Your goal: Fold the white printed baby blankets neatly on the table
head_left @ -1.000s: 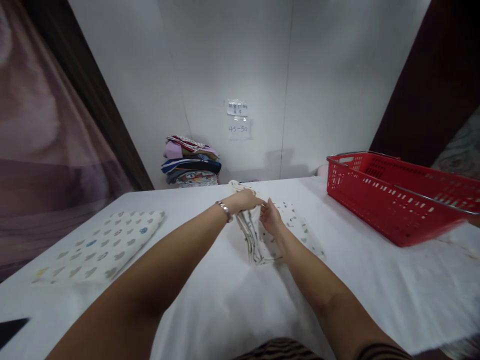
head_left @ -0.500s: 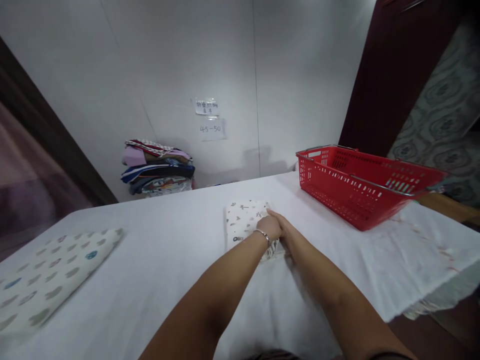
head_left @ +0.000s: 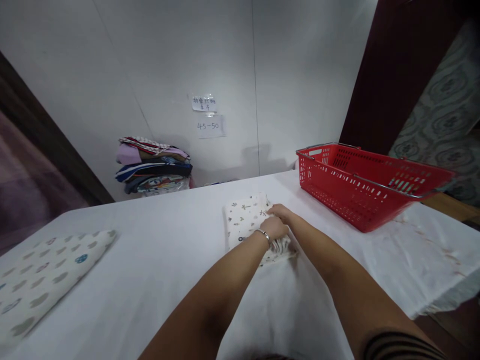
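Observation:
A white cloth with small printed figures [head_left: 242, 215] lies folded on the white-covered table [head_left: 168, 250], its right side bunched up. My left hand [head_left: 275, 227], with a bracelet at the wrist, rests on the cloth's right part, fingers closed on the fabric. Just behind it, my right hand [head_left: 282, 212] pinches the cloth near its upper right edge. The hands overlap closely, and some of the fingertips are hidden.
A red basket [head_left: 337, 185] with metal handles stands at the right. At the left lies another folded cloth with grey spots [head_left: 56, 270]. A pile of folded clothes [head_left: 153, 167] sits by the wall, left of two paper signs [head_left: 210, 126].
The cloth's right side has been lifted and bunched more. My left hand has shifted slightly right, and my right hand now shows more plainly behind it. The view has moved a little.

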{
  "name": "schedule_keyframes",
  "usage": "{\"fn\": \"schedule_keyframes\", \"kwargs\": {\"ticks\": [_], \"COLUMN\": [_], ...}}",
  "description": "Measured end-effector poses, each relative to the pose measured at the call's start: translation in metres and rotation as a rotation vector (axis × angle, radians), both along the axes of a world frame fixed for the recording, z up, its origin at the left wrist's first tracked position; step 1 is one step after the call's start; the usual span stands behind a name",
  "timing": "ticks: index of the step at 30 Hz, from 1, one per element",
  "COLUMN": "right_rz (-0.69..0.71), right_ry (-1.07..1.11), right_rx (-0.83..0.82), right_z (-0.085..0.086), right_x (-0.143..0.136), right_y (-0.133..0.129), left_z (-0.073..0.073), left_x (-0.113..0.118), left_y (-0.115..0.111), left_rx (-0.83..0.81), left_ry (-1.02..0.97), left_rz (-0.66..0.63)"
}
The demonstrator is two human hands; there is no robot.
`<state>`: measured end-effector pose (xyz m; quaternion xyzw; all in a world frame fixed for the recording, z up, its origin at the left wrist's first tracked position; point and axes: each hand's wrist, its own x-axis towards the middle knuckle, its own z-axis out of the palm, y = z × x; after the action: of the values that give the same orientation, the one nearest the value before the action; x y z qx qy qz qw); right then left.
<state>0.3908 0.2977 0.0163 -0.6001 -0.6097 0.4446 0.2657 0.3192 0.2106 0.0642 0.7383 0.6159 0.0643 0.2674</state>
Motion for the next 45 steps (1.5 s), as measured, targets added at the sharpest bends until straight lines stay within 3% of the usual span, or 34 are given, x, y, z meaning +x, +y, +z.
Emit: {"fn": "schedule_keyframes", "kwargs": {"ticks": [5,8,12,15,19,23,27,30,32,35,40,42,45], "right_rz": [0.034,0.019,0.009,0.009,0.008,0.008,-0.005,-0.017,-0.027,-0.047,-0.097,-0.092,-0.012], "right_ry": [-0.019,-0.115,-0.249,-0.339,-0.461,-0.529,-0.570,-0.572,-0.560,-0.526,-0.392,-0.300,-0.163], "right_rx": [-0.078,-0.081,-0.031,0.030,0.108,0.140,0.125,0.090,0.067,0.020,-0.084,-0.106,-0.127], "right_z": [-0.007,-0.002,0.004,0.002,-0.004,-0.009,-0.011,-0.010,-0.008,-0.005,0.003,0.004,0.000], "right_x": [0.004,0.004,0.004,0.004,0.005,0.007,0.012,0.015,0.015,0.016,0.017,0.009,-0.017], "right_y": [0.006,0.013,0.017,0.017,0.019,0.015,0.005,-0.001,-0.003,-0.005,-0.014,-0.028,-0.063], "left_z": [-0.002,-0.012,-0.036,-0.046,-0.038,-0.029,-0.041,-0.053,-0.059,-0.063,-0.060,-0.054,-0.037], "left_x": [-0.022,-0.045,-0.065,-0.066,-0.065,-0.090,-0.134,-0.157,-0.162,-0.155,-0.143,-0.157,-0.208], "left_y": [-0.021,-0.037,-0.054,-0.056,-0.049,-0.043,-0.049,-0.055,-0.056,-0.053,-0.043,-0.037,-0.026], "left_rx": [-0.156,0.094,0.350,0.362,0.287,0.342,0.416,0.240,0.046,-0.099,-0.084,-0.087,0.004], "left_ry": [-0.263,-0.204,-0.059,-0.033,-0.055,-0.055,-0.028,-0.202,-0.381,-0.514,-0.505,-0.556,-0.487], "left_rz": [0.069,0.030,-0.151,-0.260,-0.287,-0.085,0.280,0.571,0.686,0.731,0.675,0.667,0.665]}}
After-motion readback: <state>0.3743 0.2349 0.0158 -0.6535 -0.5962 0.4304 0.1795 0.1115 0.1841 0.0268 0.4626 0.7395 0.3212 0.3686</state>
